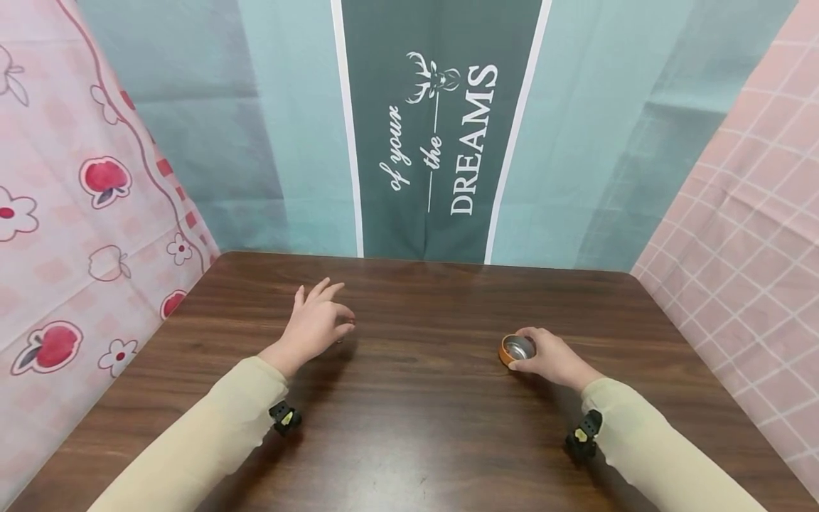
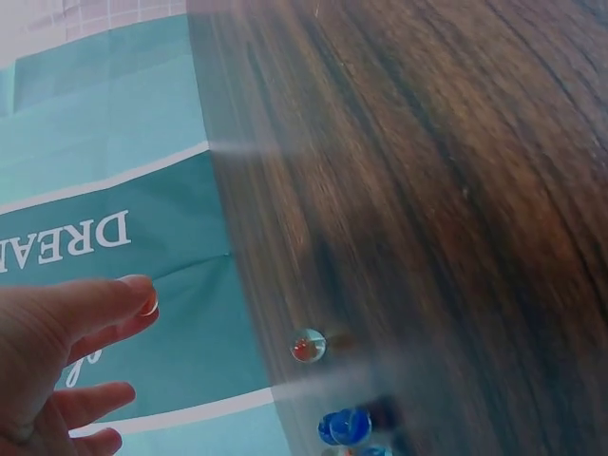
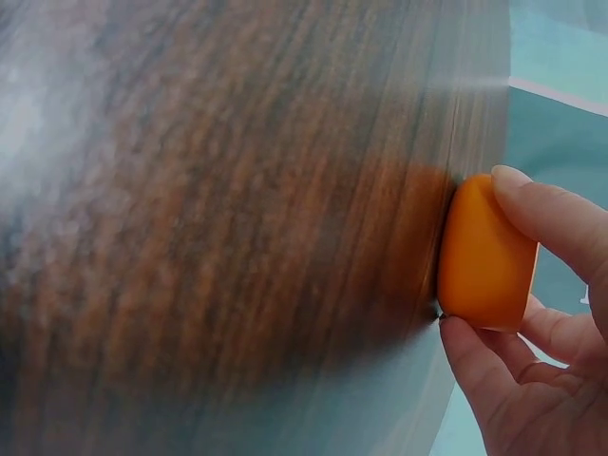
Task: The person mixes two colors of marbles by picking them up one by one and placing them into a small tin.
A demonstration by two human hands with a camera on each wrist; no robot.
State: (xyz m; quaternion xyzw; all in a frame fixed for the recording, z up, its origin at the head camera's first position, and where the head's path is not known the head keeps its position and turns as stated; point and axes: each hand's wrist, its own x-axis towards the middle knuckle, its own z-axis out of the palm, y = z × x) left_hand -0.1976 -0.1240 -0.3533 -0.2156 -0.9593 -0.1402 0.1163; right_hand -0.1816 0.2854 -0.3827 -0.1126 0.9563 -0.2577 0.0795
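My left hand [image 1: 315, 328] is raised over the left half of the table, pinching a small reddish glass marble [image 2: 148, 302] between thumb and index finger. The other fingers are spread. Under it on the wood lies a clear marble with a red core [image 2: 308, 346]. Blue marbles [image 2: 350, 427] sit close by at the bottom edge of the left wrist view; in the head view the hand mostly hides them. On the right, my right hand [image 1: 552, 357] grips a small orange bowl [image 3: 486, 256] with a shiny metal inside, thumb and fingers around its sides, its base at the tabletop.
The dark wooden table [image 1: 409, 412] reaches back to a teal curtain [image 1: 307, 128] with white lettering. A pink apple-print cloth [image 1: 57, 284] hangs on the left, a pink checked cloth [image 1: 755, 235] on the right.
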